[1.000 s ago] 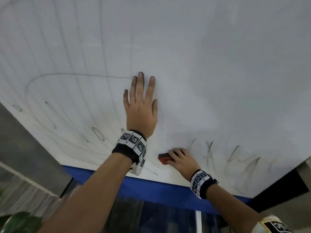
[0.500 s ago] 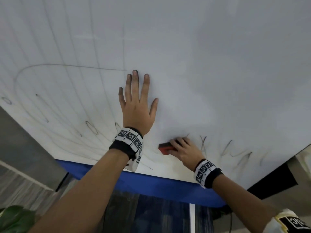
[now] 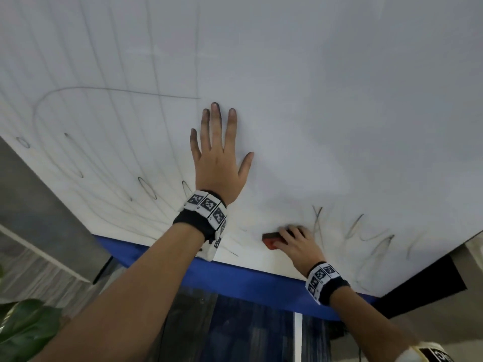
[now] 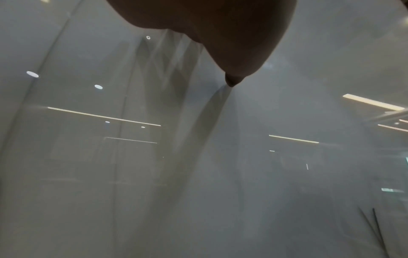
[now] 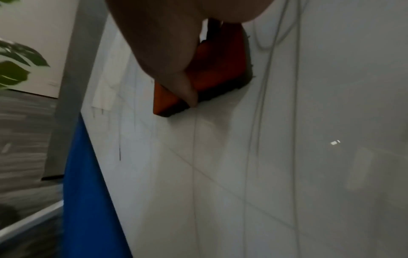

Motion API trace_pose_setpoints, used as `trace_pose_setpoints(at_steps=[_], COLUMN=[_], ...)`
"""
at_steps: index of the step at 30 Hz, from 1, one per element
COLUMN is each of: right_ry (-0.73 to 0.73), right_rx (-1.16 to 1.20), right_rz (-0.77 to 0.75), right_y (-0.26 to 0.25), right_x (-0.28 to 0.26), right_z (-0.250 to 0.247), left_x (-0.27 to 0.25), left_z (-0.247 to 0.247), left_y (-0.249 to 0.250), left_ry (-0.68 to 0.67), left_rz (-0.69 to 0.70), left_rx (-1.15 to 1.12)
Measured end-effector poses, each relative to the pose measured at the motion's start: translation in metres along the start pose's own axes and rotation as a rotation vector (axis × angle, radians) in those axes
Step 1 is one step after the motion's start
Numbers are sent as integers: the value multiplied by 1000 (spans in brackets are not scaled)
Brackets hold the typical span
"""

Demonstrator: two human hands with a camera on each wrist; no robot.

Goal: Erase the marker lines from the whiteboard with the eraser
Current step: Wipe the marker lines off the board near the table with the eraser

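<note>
The whiteboard (image 3: 339, 100) fills the head view, with grey marker lines (image 3: 366, 233) near its lower right edge and long curved lines (image 3: 104, 90) on its left part. My right hand (image 3: 295, 241) grips a red eraser (image 3: 271, 239) with a dark felt face and presses it on the board close to the bottom edge, just left of the scribbles. In the right wrist view the thumb lies over the eraser (image 5: 212, 76). My left hand (image 3: 218, 158) lies flat on the board with straight, ink-smudged fingers, above and left of the eraser.
A blue strip (image 3: 235, 280) runs under the board's bottom edge. A grey wall (image 3: 39, 205) stands at the left, with green plant leaves (image 3: 23, 327) at the lower left. A dark gap (image 3: 428, 291) lies beyond the board's lower right corner.
The right hand with the eraser has stayed near the bottom edge, shifting slightly toward the scribbles. The left hand's thumb has spread away from its fingers; the camera view has drifted.
</note>
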State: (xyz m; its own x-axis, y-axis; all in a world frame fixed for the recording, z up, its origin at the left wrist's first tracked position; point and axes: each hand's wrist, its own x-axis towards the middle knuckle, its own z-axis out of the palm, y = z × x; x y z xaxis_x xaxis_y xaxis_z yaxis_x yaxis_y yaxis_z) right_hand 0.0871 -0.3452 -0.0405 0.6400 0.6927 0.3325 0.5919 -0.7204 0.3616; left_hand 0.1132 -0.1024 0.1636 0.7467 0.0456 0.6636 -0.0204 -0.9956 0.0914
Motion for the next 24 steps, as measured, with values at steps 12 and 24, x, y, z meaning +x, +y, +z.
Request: trace_pose_setpoints(at_steps=[12,24], right_ry=[747,777], right_rx=[223,281], right_rz=[733,810], right_y=[65,97], right_x=[11,-18], right_z=[-80,-108], left_x=[-8,-15], left_z=[3,-11], left_y=[24,58], left_ry=[-7,10], left_rz=[-107,58], left_rx=[-142,-147])
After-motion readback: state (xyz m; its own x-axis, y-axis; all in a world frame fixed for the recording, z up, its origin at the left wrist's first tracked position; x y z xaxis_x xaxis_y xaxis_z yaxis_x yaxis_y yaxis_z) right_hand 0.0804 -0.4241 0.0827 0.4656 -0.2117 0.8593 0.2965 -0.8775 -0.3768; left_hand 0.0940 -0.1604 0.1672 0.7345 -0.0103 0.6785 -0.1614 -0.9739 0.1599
